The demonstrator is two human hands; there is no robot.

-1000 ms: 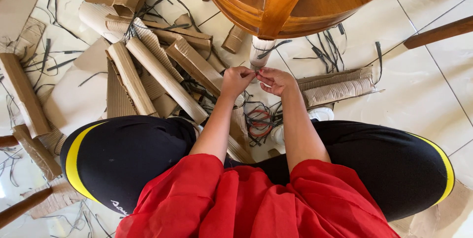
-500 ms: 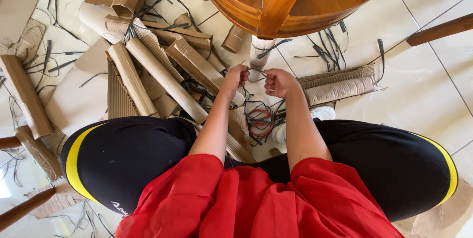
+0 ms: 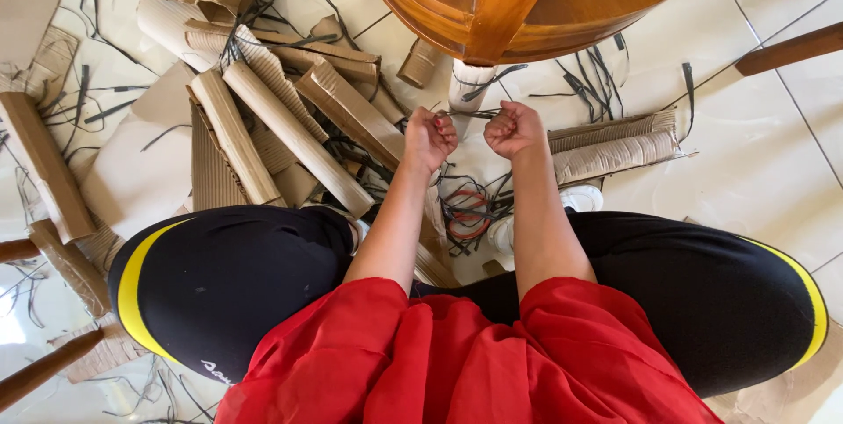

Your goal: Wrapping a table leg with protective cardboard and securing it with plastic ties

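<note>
While both hands (image 3: 471, 134) are fisted, a black strap (image 3: 471, 113) spans them.

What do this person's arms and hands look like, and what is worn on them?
Both forearms are bare from the elbow down. Loose red sleeves of thin, gathered fabric end near the elbows. The left hand and right hand show no gloves, watch or bracelets; rings cannot be told.
</note>
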